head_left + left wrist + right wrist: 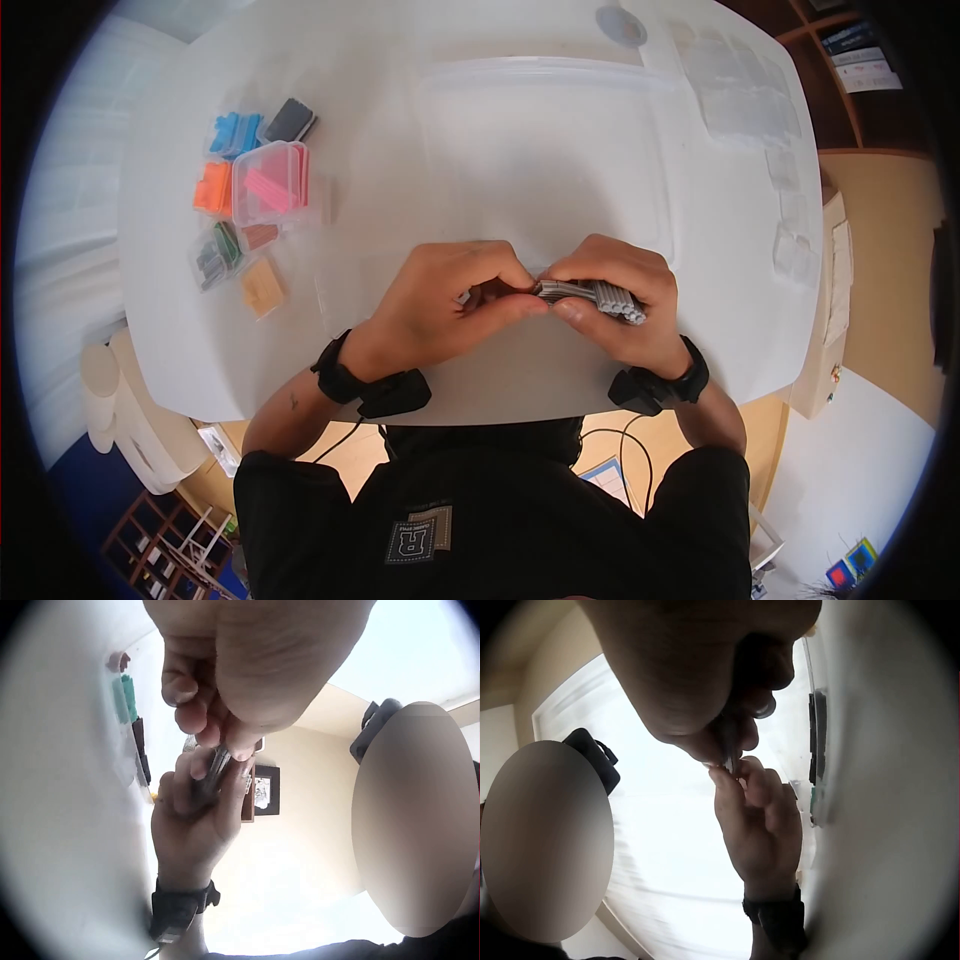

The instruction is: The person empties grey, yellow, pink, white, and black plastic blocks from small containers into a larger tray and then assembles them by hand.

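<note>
Close to the table's near edge, both hands meet at a grey, ribbed bundle of thin strips (612,298). The right hand (632,285) holds it between curled fingers and thumb, its thicker ridged end showing beside the palm. At the bundle's narrower left end, the left hand (435,300) pinches with thumb and index finger. The left wrist view shows the grey bundle (217,769) running between the two hands. In the right wrist view it is dark and mostly hidden by fingers.
Small clear boxes at the left hold ribbed pieces in pink (272,185), blue (236,134), orange (212,188) and green (226,240). A dark piece (291,120) and a tan one (262,286) lie near them. Transparent plastic containers (745,90) stand along the right, and a clear tray (545,66) spans the middle.
</note>
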